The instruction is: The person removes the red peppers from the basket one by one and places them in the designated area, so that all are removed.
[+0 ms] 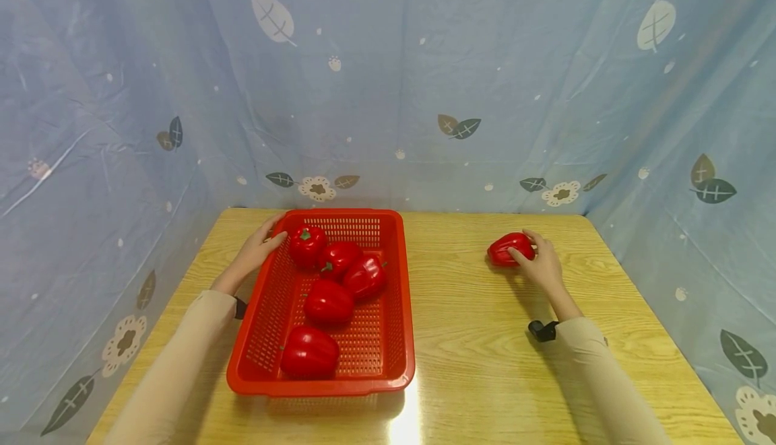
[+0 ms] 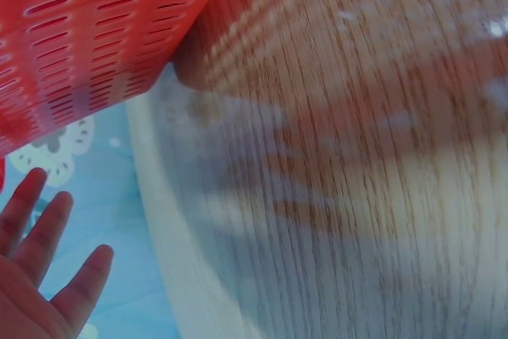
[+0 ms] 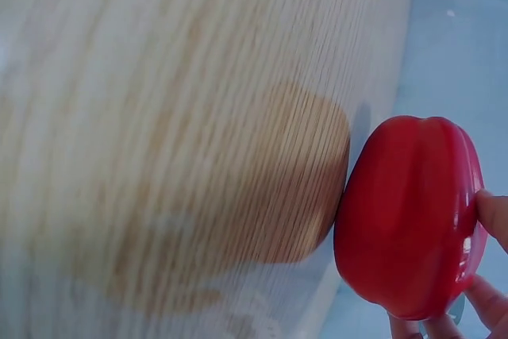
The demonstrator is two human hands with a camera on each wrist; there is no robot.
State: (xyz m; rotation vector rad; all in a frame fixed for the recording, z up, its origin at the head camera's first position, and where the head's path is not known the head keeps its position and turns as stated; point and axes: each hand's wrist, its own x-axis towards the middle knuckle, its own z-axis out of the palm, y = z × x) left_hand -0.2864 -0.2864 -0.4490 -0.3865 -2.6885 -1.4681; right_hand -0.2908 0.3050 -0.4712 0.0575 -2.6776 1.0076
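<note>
A red bell pepper (image 1: pixel 504 250) lies at the table's right. My right hand (image 1: pixel 541 262) grips it, thumb at the near side and fingers round the far side. In the right wrist view this pepper (image 3: pixel 409 216) shows large, with fingertips against its edge. My left hand (image 1: pixel 257 250) rests at the left rim of a red plastic basket (image 1: pixel 400 297), its thumb by the rim. The left wrist view shows the left hand's fingers (image 2: pixel 44 236) spread and fairly straight beside the slotted wall. Several red bell peppers (image 1: pixel 329 301) with green stems lie in the basket.
The basket stands on the left part of a light wooden table (image 1: pixel 467 337). Blue curtain (image 1: pixel 364 95) with leaves and flowers closes off the back and both sides. Dark wrist cameras (image 1: pixel 541 330) sit near the sleeves.
</note>
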